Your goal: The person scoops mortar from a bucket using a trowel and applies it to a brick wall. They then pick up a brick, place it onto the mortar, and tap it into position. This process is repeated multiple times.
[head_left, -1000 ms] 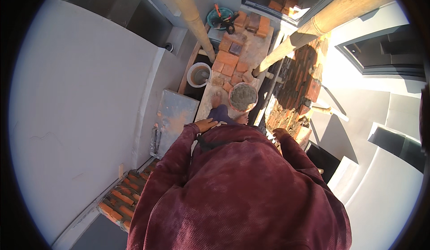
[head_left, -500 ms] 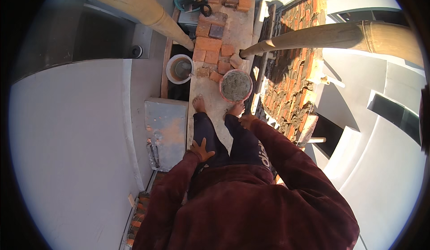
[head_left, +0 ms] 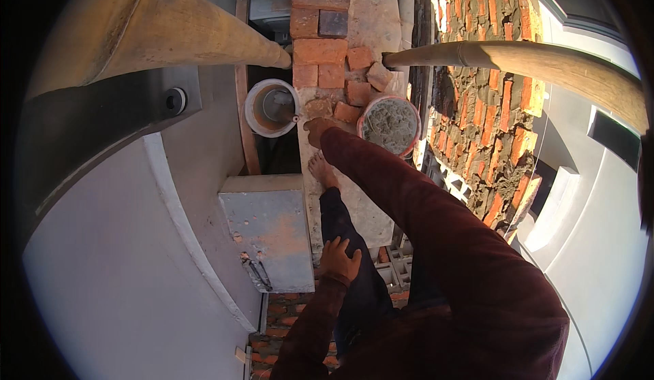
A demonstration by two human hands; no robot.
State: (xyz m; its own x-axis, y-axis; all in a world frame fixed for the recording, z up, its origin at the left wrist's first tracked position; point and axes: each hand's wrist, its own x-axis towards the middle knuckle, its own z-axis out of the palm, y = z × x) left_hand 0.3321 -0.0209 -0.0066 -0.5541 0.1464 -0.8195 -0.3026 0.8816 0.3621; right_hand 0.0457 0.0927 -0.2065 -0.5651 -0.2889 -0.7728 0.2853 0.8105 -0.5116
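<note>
Platform (head_left: 375,210) bears bricks (head_left: 320,51) near right hand (head_left: 318,133) (left hand (head_left: 340,261) over leg (head_left: 364,305)).

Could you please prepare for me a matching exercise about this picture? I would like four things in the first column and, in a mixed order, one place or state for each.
Column 1
1. Left hand
2. Right hand
3. Pale bucket
4. Red-rimmed bucket

Column 2
A. filled with a rough grey mix
B. in the picture, between the two buckets
C. to the left of the platform
D. over a dark trouser leg

Right pairs: 1-D, 2-B, 3-C, 4-A
</note>
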